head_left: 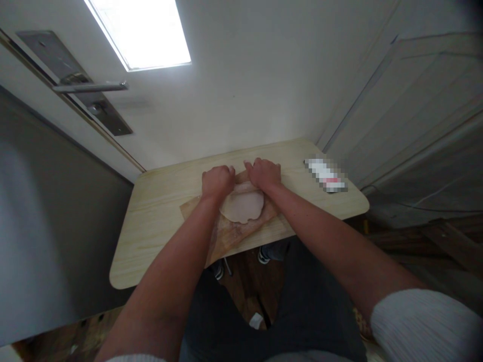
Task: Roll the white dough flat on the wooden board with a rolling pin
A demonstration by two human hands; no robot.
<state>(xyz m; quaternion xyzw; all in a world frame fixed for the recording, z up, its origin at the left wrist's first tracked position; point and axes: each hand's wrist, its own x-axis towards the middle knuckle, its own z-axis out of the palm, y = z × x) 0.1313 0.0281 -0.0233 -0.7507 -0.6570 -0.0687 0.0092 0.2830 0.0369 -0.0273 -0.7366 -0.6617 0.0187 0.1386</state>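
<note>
A flat, pale round of dough (243, 206) with an uneven near edge lies on a thin brown sheet (230, 234) whose corner overhangs the table's front edge. My left hand (219, 181) is closed at the dough's far left side, knuckles up. Opposite it, my right hand (264, 173) is curled closed at the far right side, one fingertip pointing inward. Between the hands a pale strip crosses the far part of the dough; whether it is a thin rolling pin or a folded dough edge I cannot tell. My fingers hide what they grip.
The light wood table (158, 216) has rounded corners and stands against a white door (241, 100) with a metal handle (94, 87). A blurred-out white item (325, 175) lies at the table's right end. A grey panel (49, 226) rises on the left; a cable (415, 206) runs at right.
</note>
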